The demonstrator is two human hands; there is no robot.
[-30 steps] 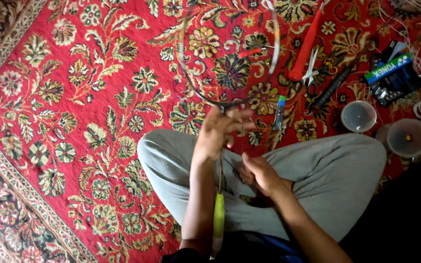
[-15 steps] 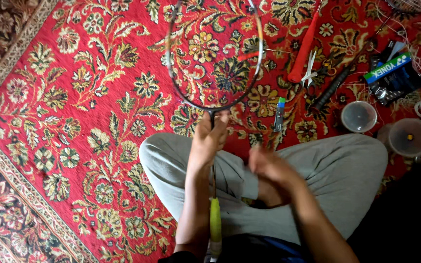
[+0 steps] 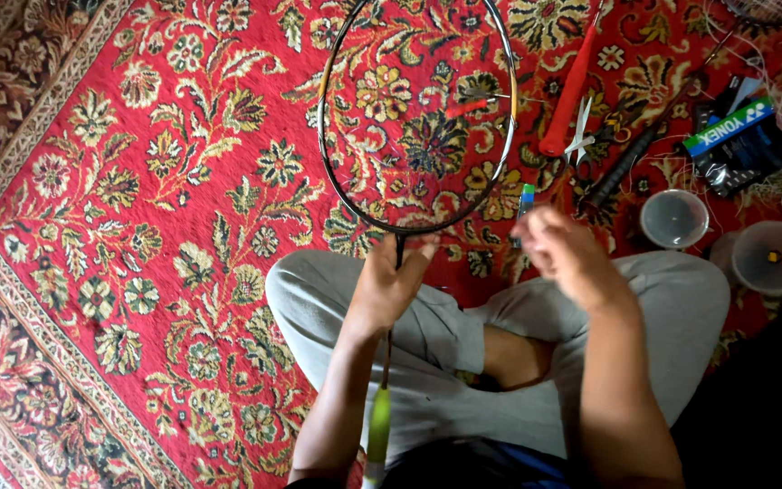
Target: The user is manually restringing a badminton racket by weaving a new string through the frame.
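Gripping the black unstrung badminton racket point(image 3: 416, 127) at its throat, the left hand point(image 3: 389, 285) could let it tip; the blurred right hand point(image 3: 565, 254) hangs empty.

Red floral carpet point(image 3: 183, 181) under scissors point(image 3: 583, 136), cups point(image 3: 673, 217)

Dark flat package point(image 3: 746, 145), green-blue label strip, upper right on carpet point(image 3: 138, 181).

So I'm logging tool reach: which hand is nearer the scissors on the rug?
Right. The right hand hovers just below the scissors; the left hand grips the racket shaft, farther to their left.
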